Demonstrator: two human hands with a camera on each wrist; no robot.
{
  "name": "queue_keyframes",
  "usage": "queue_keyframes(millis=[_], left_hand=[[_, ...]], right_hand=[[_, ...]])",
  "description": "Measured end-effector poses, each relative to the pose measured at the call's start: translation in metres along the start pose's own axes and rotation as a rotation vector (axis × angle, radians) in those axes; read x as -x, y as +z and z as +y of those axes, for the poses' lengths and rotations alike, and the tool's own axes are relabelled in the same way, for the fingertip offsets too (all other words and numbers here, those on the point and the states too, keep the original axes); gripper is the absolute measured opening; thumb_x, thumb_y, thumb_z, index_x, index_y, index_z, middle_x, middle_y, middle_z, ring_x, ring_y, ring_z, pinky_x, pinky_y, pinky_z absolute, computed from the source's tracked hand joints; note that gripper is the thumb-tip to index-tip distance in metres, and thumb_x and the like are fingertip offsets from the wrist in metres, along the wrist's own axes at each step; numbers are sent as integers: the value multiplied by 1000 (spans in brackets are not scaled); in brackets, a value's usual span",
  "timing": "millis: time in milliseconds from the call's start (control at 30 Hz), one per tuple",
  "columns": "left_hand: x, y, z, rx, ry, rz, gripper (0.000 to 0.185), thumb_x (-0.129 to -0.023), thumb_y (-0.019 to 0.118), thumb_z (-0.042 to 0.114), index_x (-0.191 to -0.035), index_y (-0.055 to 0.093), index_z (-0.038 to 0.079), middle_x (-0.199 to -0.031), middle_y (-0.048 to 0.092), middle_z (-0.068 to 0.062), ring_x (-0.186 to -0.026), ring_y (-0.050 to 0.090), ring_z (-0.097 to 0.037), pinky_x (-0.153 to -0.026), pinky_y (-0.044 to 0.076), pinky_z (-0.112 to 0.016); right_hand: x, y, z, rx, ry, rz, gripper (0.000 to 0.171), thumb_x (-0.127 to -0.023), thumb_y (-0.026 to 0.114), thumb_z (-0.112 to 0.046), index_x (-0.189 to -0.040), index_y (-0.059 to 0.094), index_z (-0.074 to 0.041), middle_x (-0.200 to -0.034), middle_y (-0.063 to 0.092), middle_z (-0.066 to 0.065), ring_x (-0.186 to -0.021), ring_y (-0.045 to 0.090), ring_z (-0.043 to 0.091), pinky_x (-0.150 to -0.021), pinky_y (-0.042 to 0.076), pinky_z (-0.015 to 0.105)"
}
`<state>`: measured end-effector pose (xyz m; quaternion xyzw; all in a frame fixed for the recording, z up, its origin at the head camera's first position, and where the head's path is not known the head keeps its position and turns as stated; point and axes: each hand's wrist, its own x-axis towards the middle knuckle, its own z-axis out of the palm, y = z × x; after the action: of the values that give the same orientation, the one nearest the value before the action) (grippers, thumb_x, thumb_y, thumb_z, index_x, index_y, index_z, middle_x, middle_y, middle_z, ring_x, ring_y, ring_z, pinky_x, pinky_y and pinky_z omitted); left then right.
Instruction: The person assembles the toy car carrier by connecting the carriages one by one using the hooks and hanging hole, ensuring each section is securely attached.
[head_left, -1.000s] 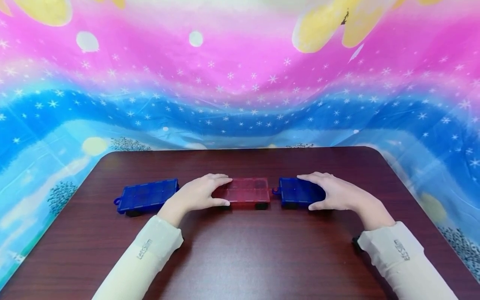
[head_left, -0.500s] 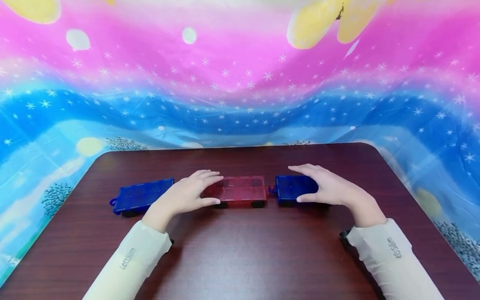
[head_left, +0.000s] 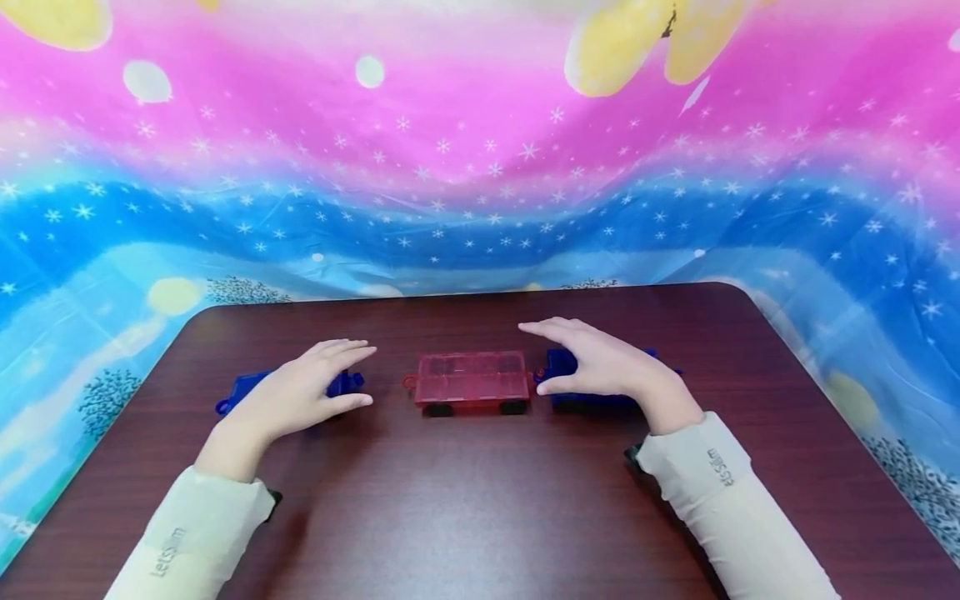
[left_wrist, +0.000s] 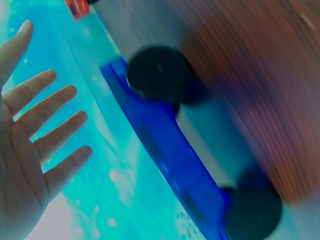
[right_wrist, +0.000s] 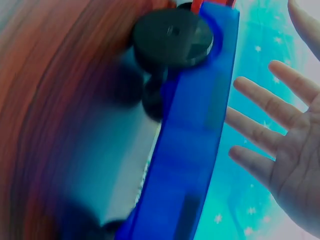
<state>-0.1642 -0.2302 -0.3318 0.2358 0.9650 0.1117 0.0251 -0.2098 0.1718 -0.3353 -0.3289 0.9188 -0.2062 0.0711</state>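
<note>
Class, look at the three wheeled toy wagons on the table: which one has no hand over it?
The translucent red plastic wagon in the middle. The left hand hovers over one blue wagon, the right hand over the other blue wagon.

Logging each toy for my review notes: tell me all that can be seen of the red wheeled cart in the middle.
The red cart is a flat rectangular slab of translucent red plastic, looking divided into panels, standing level on black wheels on the dark wood table. A small red loop juts from its left end. Neither hand touches it; its right end meets the blue cart.
</note>
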Motion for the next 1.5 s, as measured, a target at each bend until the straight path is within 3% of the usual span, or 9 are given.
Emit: queue_keyframes(millis=[300,567,900,1267,1500], left_hand=[[26,-6,-32,21,-69,21,75,-84,54,58,-141,40,12,-141,41,-15,-131,34,-37,-101,34,-58],[38,2,-52,54,-133,14,80,-82,54,61,-140,39,8,-139,42,-20,-128,37,-40,-97,36,-60],[41,9,-59,52,-172,-6,87,-79,56,65,-140,38,6,-139,42,-22,-127,36,-42,-97,35,-62],[39,13,-60,30,-178,-21,87,-75,68,55,-142,37,9,-141,39,-21,-127,34,-43,-94,37,-63],[37,11,-63,-9,-170,-29,82,-75,72,45,-142,37,11,-138,42,-21,-124,38,-43,-91,39,-63]], right_hand=[[-19,12,-8,-99,-4,-1,79,-78,67,-50,-144,24,-40,-150,29,-5,-140,23,21,-110,25,52],[-35,27,-16,-100,-33,-58,79,-78,69,-48,-144,28,-37,-148,32,-6,-138,26,19,-110,26,48],[-45,38,-29,-71,-44,-114,78,-78,70,-46,-144,32,-33,-146,36,-7,-134,33,15,-108,32,41],[-58,44,-41,-35,-90,-168,76,-77,73,-38,-142,36,-26,-139,43,-5,-123,42,14,-100,40,37],[-61,44,-45,10,-74,-173,71,-77,74,-36,-139,42,-25,-135,46,-2,-120,45,15,-98,43,37]])
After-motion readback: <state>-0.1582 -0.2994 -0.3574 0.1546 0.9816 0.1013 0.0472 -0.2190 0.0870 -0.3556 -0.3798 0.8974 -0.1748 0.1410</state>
